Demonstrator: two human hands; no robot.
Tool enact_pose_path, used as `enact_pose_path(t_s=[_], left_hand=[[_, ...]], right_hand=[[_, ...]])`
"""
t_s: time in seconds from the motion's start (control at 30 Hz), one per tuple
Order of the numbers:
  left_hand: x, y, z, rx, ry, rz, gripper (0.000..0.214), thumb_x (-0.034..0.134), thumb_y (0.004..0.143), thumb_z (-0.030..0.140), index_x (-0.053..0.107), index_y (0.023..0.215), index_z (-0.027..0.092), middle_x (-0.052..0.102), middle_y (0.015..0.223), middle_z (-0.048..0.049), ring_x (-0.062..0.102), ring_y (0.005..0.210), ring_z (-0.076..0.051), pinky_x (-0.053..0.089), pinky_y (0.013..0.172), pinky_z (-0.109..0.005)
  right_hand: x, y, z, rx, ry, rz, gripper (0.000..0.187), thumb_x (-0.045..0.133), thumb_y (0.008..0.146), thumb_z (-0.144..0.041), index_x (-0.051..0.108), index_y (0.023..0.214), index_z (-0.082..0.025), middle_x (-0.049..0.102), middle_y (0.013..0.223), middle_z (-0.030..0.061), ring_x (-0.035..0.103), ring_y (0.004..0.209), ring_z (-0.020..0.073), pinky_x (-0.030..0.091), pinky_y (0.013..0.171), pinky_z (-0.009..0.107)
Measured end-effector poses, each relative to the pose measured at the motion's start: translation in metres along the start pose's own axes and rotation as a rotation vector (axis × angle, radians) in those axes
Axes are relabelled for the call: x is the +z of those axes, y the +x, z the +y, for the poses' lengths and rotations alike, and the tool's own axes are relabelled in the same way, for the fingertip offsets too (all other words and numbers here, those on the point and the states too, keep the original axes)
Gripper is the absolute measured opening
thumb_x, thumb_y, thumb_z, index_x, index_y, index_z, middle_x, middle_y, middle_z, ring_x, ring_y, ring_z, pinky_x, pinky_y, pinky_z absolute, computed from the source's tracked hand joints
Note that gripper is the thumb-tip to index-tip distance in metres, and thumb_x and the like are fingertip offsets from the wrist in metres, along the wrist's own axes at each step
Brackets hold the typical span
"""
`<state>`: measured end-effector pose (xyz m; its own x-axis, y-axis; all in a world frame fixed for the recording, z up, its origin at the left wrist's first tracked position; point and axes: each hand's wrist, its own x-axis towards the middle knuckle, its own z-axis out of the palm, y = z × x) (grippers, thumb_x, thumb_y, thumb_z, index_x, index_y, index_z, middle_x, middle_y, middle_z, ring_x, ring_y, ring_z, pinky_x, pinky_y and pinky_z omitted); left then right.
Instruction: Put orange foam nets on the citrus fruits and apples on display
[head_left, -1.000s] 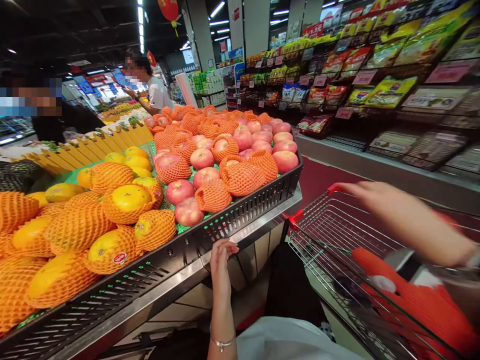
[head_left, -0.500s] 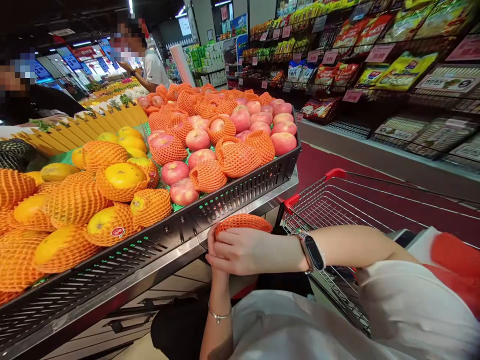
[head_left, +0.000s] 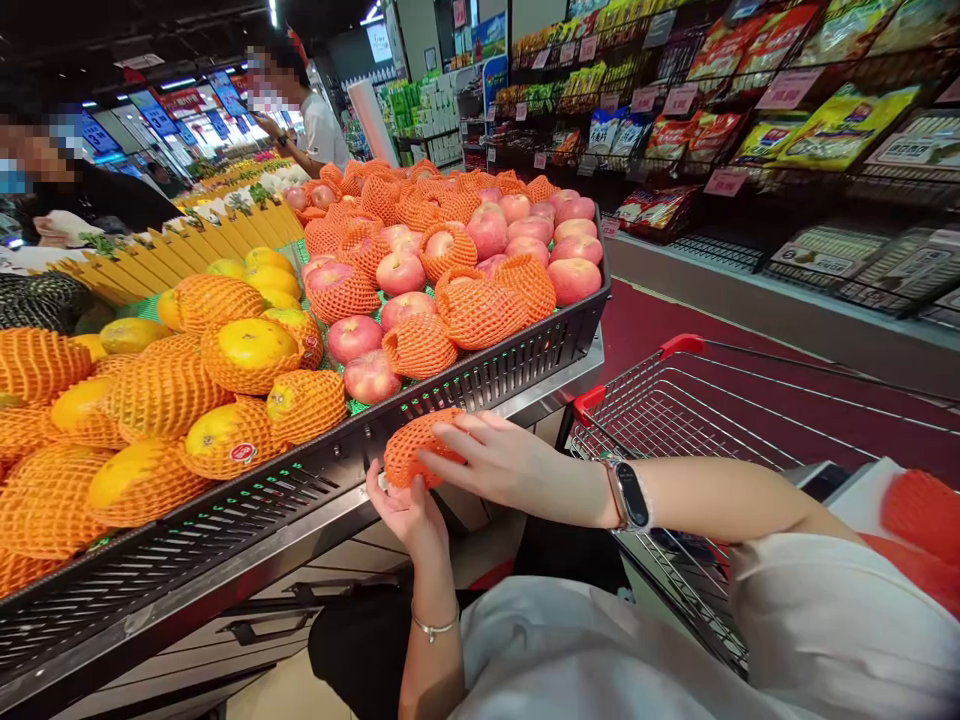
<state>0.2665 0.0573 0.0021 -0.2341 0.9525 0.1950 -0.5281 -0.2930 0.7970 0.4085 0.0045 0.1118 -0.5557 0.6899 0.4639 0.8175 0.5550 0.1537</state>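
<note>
An orange foam fruit net (head_left: 411,450) is between my two hands, just in front of the display's front rail. Whatever fruit may be inside it is hidden. My left hand (head_left: 411,515), with a bracelet at the wrist, cups the net from below, fingers bent around its near side. My right hand (head_left: 517,468), wearing a smart band, lies over the net's top and right side with its fingers pressed on the mesh. Beyond them, a black crate (head_left: 517,355) holds red apples (head_left: 373,377), many wrapped in similar orange nets.
Yellow papayas (head_left: 251,345) in orange nets fill the left part of the display. A metal shopping cart (head_left: 660,400) stands at my right. Shelves of packaged snacks (head_left: 847,125) line the far right. Two people (head_left: 319,130) are across the display.
The netted bundle has moved left and up, away from my body, and shows more of its side. My left hand has opened out below it; the right hand's fingers have shifted over its top.
</note>
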Motion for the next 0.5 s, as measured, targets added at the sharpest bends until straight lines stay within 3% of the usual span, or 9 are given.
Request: enact_pose_path(t_s=[0.1, 0.17, 0.27, 0.33, 0.43, 0.5], left_hand=[[0.000, 0.001, 0.004, 0.062, 0.032, 0.006, 0.066, 0.078, 0.068, 0.025, 0.047, 0.126, 0.034, 0.056, 0.124, -0.0032, 0.056, 0.115, -0.019, 0.048, 0.092, -0.030], [-0.001, 0.001, 0.007, 0.077, 0.061, -0.011, 0.065, 0.075, 0.070, 0.028, 0.046, 0.128, 0.036, 0.053, 0.129, -0.0025, 0.052, 0.120, -0.021, 0.048, 0.093, -0.031], [-0.002, 0.000, 0.010, 0.069, -0.006, -0.074, 0.057, 0.067, 0.075, 0.035, 0.048, 0.130, 0.038, 0.053, 0.132, -0.0007, 0.051, 0.122, -0.023, 0.049, 0.094, -0.034], [-0.003, 0.000, 0.012, 0.046, -0.050, -0.112, 0.052, 0.058, 0.080, 0.042, 0.049, 0.131, 0.039, 0.054, 0.134, 0.0008, 0.050, 0.123, -0.025, 0.048, 0.095, -0.037], [-0.003, -0.002, 0.013, 0.005, -0.049, -0.139, 0.056, 0.051, 0.082, 0.048, 0.044, 0.137, 0.040, 0.053, 0.138, 0.0015, 0.048, 0.127, -0.027, 0.045, 0.100, -0.040], [-0.004, -0.003, 0.012, -0.019, -0.050, -0.154, 0.060, 0.051, 0.082, 0.047, 0.039, 0.140, 0.040, 0.050, 0.142, 0.0004, 0.046, 0.130, -0.027, 0.043, 0.102, -0.040]], right_hand=[[-0.001, 0.000, 0.002, 0.175, 0.059, -0.016, 0.030, 0.033, 0.097, -0.012, 0.047, 0.123, -0.007, 0.055, 0.112, 0.0184, 0.055, 0.093, 0.0230, 0.051, 0.077, 0.037], [0.000, 0.000, 0.004, 0.207, 0.148, -0.010, 0.026, 0.035, 0.096, -0.010, 0.051, 0.115, -0.005, 0.058, 0.101, 0.0152, 0.055, 0.086, 0.0216, 0.052, 0.073, 0.035], [-0.001, 0.001, 0.008, 0.070, 0.222, -0.007, 0.020, 0.039, 0.096, -0.010, 0.058, 0.094, -0.008, 0.061, 0.089, 0.0103, 0.055, 0.086, 0.0204, 0.052, 0.078, 0.034], [-0.004, 0.002, 0.011, -0.051, 0.218, -0.008, 0.023, 0.040, 0.097, -0.012, 0.060, 0.086, -0.010, 0.063, 0.092, 0.0103, 0.056, 0.092, 0.0199, 0.051, 0.086, 0.034], [-0.009, -0.001, 0.013, -0.138, 0.245, -0.023, 0.022, 0.040, 0.098, -0.013, 0.061, 0.095, -0.010, 0.064, 0.103, 0.0108, 0.058, 0.096, 0.0180, 0.051, 0.088, 0.032], [-0.008, -0.003, 0.012, -0.148, 0.307, -0.104, 0.019, 0.042, 0.096, -0.011, 0.061, 0.100, -0.010, 0.065, 0.103, 0.0098, 0.061, 0.092, 0.0171, 0.054, 0.083, 0.030]])
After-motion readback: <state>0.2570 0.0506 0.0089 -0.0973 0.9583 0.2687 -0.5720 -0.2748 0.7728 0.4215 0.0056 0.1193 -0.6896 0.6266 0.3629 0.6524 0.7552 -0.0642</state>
